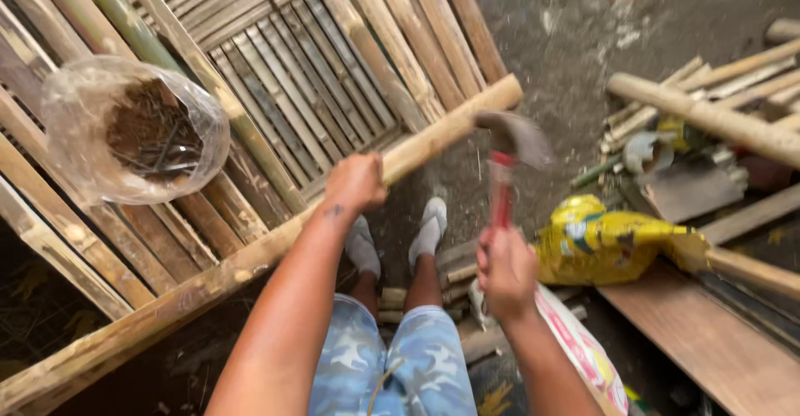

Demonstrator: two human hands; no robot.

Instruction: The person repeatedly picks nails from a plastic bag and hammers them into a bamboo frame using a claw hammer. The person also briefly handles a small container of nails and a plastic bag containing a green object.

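Note:
My right hand [505, 271] grips the red handle of a hammer [505, 159], whose dark metal head is blurred in mid-air just right of a long bamboo pole [250, 258]. My left hand [356, 183] rests on that pole, fingers closed over its top, near its upper end. The pole forms the near edge of a slatted bamboo frame [308, 74] that slopes away to the upper left.
A clear plastic bag of rusty nails [137, 129] sits on the frame at the left. A yellow bag [604, 241], loose bamboo pieces [708, 116] and a wooden board [708, 341] lie to the right. My feet in grey socks [400, 237] stand on dirt ground.

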